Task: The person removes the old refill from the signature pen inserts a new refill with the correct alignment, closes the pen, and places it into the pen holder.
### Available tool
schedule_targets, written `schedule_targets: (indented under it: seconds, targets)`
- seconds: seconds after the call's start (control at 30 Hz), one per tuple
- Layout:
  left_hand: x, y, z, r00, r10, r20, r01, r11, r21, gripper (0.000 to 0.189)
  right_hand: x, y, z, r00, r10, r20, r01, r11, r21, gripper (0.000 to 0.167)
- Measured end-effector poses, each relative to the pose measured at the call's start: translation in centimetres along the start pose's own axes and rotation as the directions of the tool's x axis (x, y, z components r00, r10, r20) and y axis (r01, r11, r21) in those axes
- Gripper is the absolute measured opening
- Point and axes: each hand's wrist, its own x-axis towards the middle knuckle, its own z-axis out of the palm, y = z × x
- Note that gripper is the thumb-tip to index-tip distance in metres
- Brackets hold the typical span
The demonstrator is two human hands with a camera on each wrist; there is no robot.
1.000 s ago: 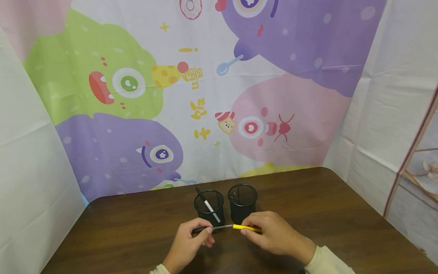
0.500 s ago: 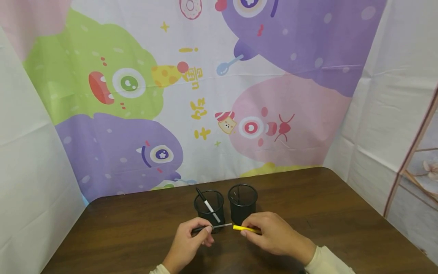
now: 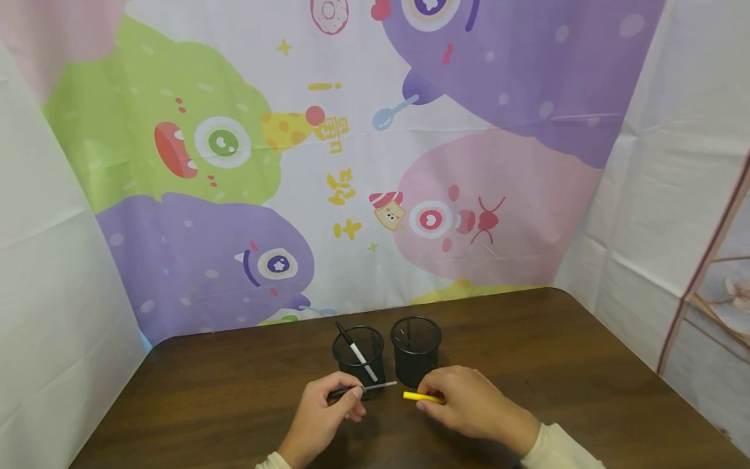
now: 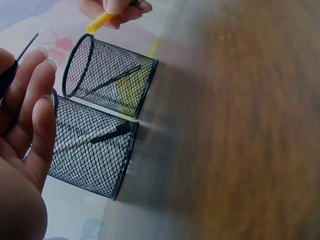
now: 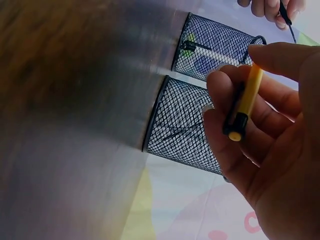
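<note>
My left hand (image 3: pixel 328 409) pinches the black grip of a slim piece with a thin grey rod (image 3: pixel 381 385) that points right. Between thumb and fingers of my right hand (image 3: pixel 471 405) is a yellow pen barrel (image 3: pixel 423 397), its mouth facing the rod's tip across a small gap. The right wrist view shows a black end and a dark clip on this barrel (image 5: pixel 250 90). Both hands are in front of two black mesh pen cups, the left cup (image 4: pixel 95 155) behind the left hand and the right cup (image 5: pixel 175 115) near the right hand.
A black-and-white marker (image 3: pixel 356 354) leans in the left cup. Thin dark sticks (image 4: pixel 115 80) show through the mesh of the right cup. The brown wooden table (image 3: pixel 222 378) meets a cartoon-printed cloth (image 3: pixel 351 273) at the back, with pale cloth on both sides.
My right hand has drawn the yellow barrel slightly right and down, away from the rod's tip, which was at its mouth a second ago. The left hand has stayed nearly still.
</note>
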Motion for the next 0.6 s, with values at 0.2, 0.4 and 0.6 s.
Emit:
schedule_targets:
  seconds: [0.2,0.4,0.6]
  targets:
    - [0.07,0.04,0.06,1.000,0.001,-0.007,-0.001,1.000,-0.008,0.019,-0.06,0.04,-0.02,0.998,0.030,0.058,-0.032,0.999,0.041,0.006]
    - [0.06,0.12,0.15,1.000,-0.024,-0.016,0.024,1.000,-0.010,0.020,-0.05,0.16,0.04,0.996,0.031,0.078,-0.034,0.999,0.032,0.006]
    - [0.01,0.10,0.18,0.999,-0.029,-0.017,0.029,1.000,-0.004,0.019,-0.10,0.25,0.00,0.992,0.042,0.118,-0.046,0.998,0.038,0.005]
